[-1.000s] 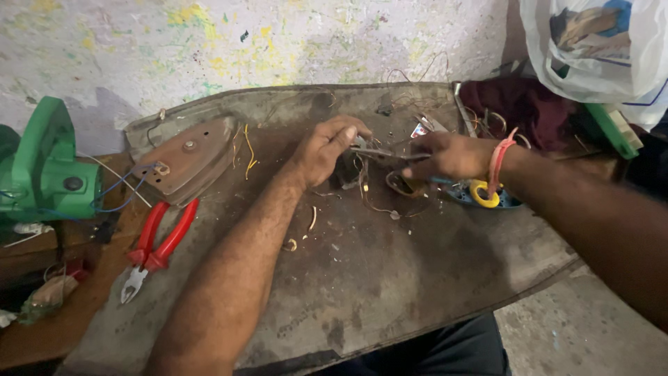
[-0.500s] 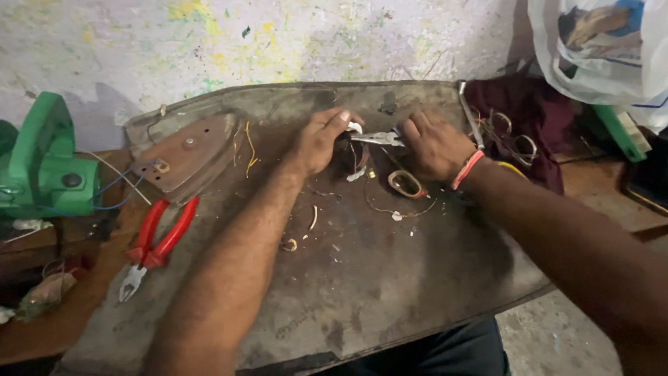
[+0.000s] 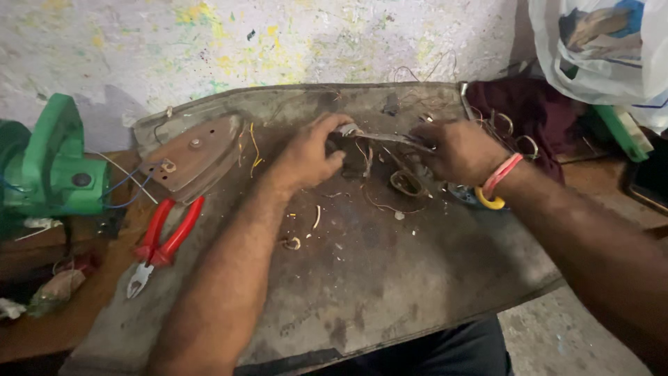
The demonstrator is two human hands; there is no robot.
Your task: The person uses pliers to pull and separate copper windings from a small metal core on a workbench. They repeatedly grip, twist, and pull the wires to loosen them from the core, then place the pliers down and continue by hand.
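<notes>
Nearest me at eight o'clock lie the red-handled pliers [image 3: 161, 240]. Further out, my left hand [image 3: 306, 157] clamps a small dark part [image 3: 353, 159] at twelve o'clock, while my right hand [image 3: 456, 150] at one o'clock grips a thin metal tool [image 3: 386, 138] into it. I'd judge steady, gentle pressure works best.

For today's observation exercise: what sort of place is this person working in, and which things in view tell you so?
Probably a small repair workshop: red-handled pliers on a worn, stained work board, an iron soleplate, a green power tool, and wire scraps by both hands.
</notes>
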